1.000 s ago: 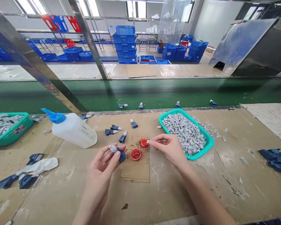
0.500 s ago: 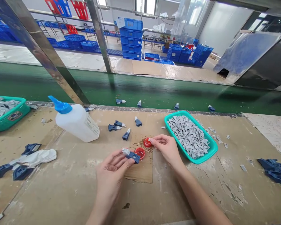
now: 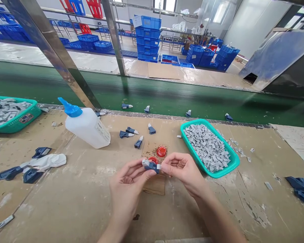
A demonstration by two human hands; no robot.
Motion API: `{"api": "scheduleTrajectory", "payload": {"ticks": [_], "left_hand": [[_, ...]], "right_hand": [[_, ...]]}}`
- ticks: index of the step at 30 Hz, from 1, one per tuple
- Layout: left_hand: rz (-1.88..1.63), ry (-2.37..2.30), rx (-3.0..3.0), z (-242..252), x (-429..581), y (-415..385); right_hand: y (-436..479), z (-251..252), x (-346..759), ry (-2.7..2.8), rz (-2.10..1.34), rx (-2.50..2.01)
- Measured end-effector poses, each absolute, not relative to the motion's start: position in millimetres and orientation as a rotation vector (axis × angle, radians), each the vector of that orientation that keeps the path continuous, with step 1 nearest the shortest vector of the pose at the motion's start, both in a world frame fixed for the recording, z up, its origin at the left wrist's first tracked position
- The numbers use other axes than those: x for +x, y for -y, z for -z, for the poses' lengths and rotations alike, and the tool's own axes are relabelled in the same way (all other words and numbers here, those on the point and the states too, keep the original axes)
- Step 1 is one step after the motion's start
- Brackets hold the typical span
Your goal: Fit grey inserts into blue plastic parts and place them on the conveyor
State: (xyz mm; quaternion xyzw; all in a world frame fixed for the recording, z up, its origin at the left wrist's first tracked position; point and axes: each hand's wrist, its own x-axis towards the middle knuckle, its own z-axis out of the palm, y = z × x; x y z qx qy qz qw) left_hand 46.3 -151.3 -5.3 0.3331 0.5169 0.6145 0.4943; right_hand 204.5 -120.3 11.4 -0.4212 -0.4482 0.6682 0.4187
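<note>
My left hand [image 3: 130, 179] grips a dark blue plastic part [image 3: 152, 166] with a grey piece at its left end. My right hand [image 3: 182, 170] comes in from the other side, its fingertips pinching a small grey piece [image 3: 159, 166] against the part's right end. Just behind my hands, two red caps [image 3: 161, 151] stand on a brown cardboard sheet [image 3: 154, 187] strewn with brown grains. The nearer cap [image 3: 153, 160] is partly hidden by my left hand. Several blue parts [image 3: 138, 142] lie beyond the cardboard. A teal basket [image 3: 192, 148] heaped with small grey pieces [image 3: 206, 146] sits to my right.
A white squeeze bottle [image 3: 87, 130] with a blue nozzle lies left of the blue parts. Further left are a second teal basket [image 3: 22, 116] and a white cloth [image 3: 47, 162] among blue parts. A green conveyor belt [image 3: 152, 98] runs along the bench's far edge.
My right hand has moved left from the red cap to the blue part. My left hand has brought the part rightward, and both hands now meet at it. The view has shifted slightly.
</note>
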Motion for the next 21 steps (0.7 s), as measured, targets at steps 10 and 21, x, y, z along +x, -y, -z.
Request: {"api": "scheduleTrajectory", "payload": {"ticks": [10,21], "left_hand": [[-1.461,-1.303,0.959,-0.4,56.6,152.2],[-0.952,-1.112,1.324,-26.0,48.5,72.1]], "right_hand": [[119.9,-11.2,211.3,1.16,-1.786,-1.134],[108.2,-15.7,261.2,1.316,-1.061,-1.407]]}}
